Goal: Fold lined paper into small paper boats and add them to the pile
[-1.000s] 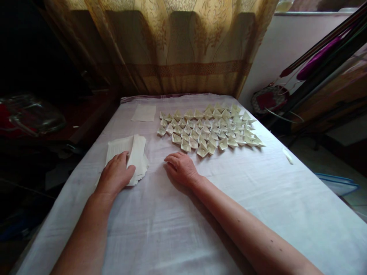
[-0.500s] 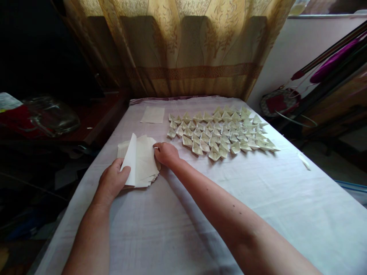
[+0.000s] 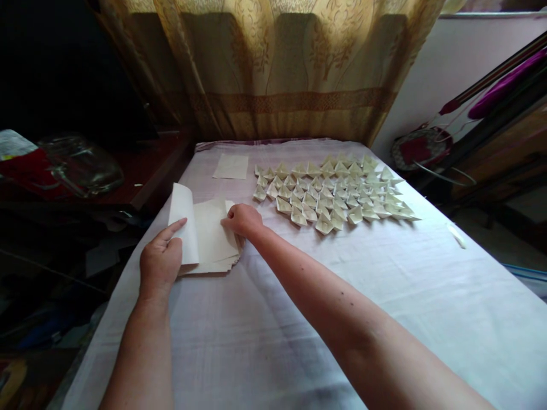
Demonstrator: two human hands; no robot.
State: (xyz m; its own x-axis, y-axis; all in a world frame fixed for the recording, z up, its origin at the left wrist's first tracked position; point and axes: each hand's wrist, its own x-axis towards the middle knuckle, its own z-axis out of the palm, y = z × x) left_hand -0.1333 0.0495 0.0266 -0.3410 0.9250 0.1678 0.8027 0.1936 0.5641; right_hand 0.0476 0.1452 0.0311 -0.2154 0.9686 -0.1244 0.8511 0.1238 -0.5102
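A stack of cream paper sheets point(image 3: 216, 230) lies on the cloth-covered table, its lower right edges fanned unevenly. At its left side my left hand point(image 3: 162, 256) grips a lifted white sheet point(image 3: 183, 219), which stands up and curls, with the index finger stretched along it. My right hand point(image 3: 243, 219) is closed at the stack's upper right edge, thumb and fingers pinched on paper there. How many sheets it pinches is hidden. To the right of that hand, several folded paper boats point(image 3: 325, 193) stand in close rows.
A single square sheet point(image 3: 231, 166) lies flat near the far edge. A small white strip point(image 3: 457, 236) is at the table's right side. A glass jar point(image 3: 83, 165) stands on the dark cabinet at left. A patterned curtain point(image 3: 290, 102) hangs behind the table.
The lifted sheet has swung left and opened wider from the stack. My left hand has moved left with it, index finger now extended. My right hand has shifted slightly left over the stack's edge.
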